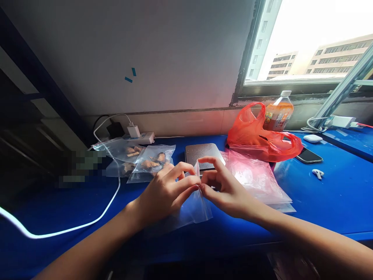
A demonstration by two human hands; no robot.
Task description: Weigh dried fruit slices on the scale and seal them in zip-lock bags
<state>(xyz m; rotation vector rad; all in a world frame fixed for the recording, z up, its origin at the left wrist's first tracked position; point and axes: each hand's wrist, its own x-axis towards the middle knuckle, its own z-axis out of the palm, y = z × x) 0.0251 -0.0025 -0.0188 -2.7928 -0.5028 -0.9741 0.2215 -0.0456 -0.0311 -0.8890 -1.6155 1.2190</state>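
Between my two hands hangs a clear zip bag (194,210), its top edge pinched near the middle of the view. My left hand (167,188) grips that edge from the left, thumb and fingers pressed together. On the other side my right hand (225,186) pinches the same edge, with its index finger arched above. No contents show in the bag, though the hands hide part of it. Just behind them lies a flat silver-grey scale-like device (202,151). To the left, filled zip bags (151,161) hold brown dried pieces whose kind I cannot make out.
A stack of clear bags (256,179) lies right of my hands, below a red plastic bag (247,126) and an orange drink bottle (279,112). Further right are a phone (310,155), an earbud (317,174) and its case (312,138). A white cable (96,219) loops across the left.
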